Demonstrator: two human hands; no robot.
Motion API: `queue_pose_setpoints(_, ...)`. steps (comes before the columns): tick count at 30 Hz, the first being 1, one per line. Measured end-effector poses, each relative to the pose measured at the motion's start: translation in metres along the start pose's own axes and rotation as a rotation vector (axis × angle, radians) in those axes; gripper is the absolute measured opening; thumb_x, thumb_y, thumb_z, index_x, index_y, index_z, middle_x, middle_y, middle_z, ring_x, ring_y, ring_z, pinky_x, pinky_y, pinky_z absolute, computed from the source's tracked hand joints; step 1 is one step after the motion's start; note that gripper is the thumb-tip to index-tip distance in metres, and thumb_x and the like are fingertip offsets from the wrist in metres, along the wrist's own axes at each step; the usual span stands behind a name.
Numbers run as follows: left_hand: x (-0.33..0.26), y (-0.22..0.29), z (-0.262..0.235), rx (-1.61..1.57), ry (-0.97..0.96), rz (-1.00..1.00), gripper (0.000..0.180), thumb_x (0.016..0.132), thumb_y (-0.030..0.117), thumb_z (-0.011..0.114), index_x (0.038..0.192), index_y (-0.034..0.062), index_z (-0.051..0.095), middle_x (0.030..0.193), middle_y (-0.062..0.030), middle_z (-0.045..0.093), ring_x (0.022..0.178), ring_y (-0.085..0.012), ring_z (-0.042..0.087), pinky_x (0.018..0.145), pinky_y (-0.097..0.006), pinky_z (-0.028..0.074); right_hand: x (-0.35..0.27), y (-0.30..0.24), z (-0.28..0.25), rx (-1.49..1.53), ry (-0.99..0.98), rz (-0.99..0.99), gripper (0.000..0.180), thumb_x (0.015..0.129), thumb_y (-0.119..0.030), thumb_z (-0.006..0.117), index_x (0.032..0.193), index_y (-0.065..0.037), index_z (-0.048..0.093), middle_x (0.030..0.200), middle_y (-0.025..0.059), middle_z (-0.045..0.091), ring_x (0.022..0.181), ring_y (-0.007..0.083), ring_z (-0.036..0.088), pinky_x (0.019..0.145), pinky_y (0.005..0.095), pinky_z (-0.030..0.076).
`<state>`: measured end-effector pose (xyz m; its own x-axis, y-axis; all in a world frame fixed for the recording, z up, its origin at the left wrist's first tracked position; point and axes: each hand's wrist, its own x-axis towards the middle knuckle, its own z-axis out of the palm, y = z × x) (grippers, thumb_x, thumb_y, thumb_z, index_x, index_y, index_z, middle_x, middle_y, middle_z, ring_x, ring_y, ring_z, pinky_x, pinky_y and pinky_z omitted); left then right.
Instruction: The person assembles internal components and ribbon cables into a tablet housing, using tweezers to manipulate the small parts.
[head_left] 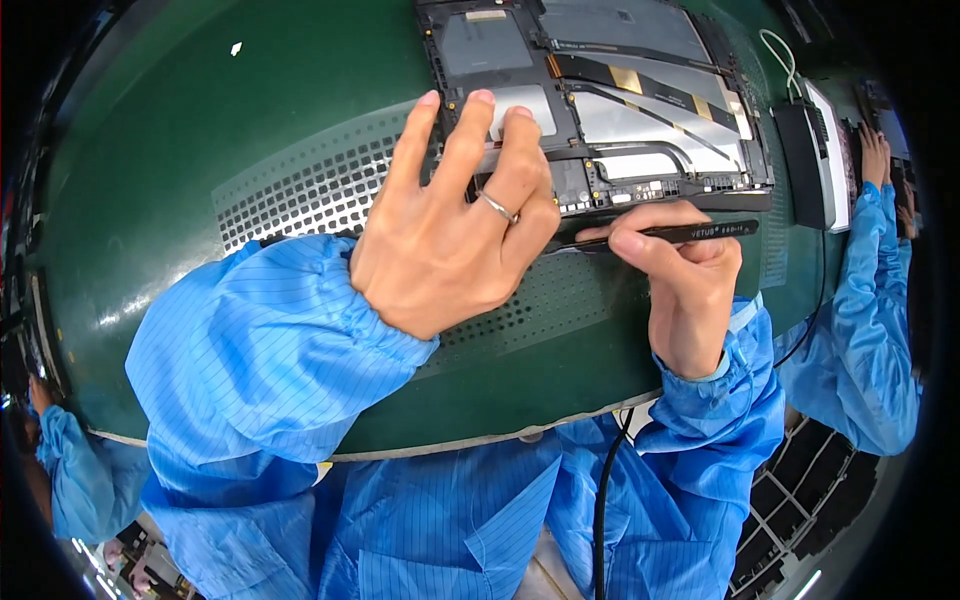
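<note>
**Blue smock nearest, opened device beyond**

On the green worktop, my left grip spreads open over the device's near-left part, clasping nothing, apparently steadying it; my right grip pinches black tweezers beside its near edge, likely for control.

device — top cut off, part behind left hand

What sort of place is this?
Probably an electronics assembly or repair workshop: an opened flat device lies on a green work surface, the right hand holds black tweezers, and another worker's blue sleeve shows at the right.
</note>
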<state>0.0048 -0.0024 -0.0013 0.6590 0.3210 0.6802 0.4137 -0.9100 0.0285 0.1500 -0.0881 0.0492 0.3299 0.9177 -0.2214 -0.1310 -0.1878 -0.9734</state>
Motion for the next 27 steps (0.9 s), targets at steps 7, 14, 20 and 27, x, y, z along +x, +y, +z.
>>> queue_pose_setpoints(7,0.004,0.000,-0.004,0.048,-0.130,0.005,0.040,0.053,0.007,0.061,0.089,-0.0011,0.048,0.103,-0.0147,0.047,0.094,-0.0304,0.047,0.078,-0.044,0.039,-0.002,0.005,-0.001,-0.129,-0.017,-0.090,0.007,0.067,0.003,0.058,0.072,0.006,0.058,0.071,0.0081,0.058,0.062,0.0100,0.053,0.058,0.0193,0.042)
queue_pose_setpoints(14,0.003,-0.003,0.002,0.115,-0.130,-0.034,0.038,0.054,0.003,0.059,0.090,0.0001,0.048,0.105,-0.0113,0.047,0.097,-0.0279,0.047,0.079,-0.042,0.039,-0.003,0.009,-0.002,-0.154,-0.051,-0.105,0.006,0.067,0.003,0.058,0.073,0.005,0.058,0.071,0.0068,0.057,0.063,0.0093,0.052,0.058,0.0193,0.041)
queue_pose_setpoints(20,0.001,0.001,0.002,0.134,-0.146,-0.040,0.035,0.056,0.000,0.057,0.091,-0.0003,0.048,0.105,-0.0123,0.047,0.096,-0.0283,0.047,0.077,-0.042,0.040,-0.004,0.012,-0.001,-0.178,-0.044,-0.143,0.007,0.067,0.003,0.058,0.074,0.005,0.057,0.071,0.0072,0.058,0.063,0.0096,0.052,0.058,0.0197,0.041)
queue_pose_setpoints(27,0.004,-0.002,-0.002,0.114,-0.136,-0.049,0.036,0.057,-0.001,0.057,0.091,-0.0007,0.047,0.105,-0.0128,0.047,0.097,-0.0296,0.046,0.076,-0.042,0.041,-0.003,0.006,0.002,-0.214,-0.038,-0.147,0.008,0.067,0.002,0.058,0.073,0.006,0.057,0.071,0.0077,0.058,0.063,0.0097,0.052,0.058,0.0198,0.041)
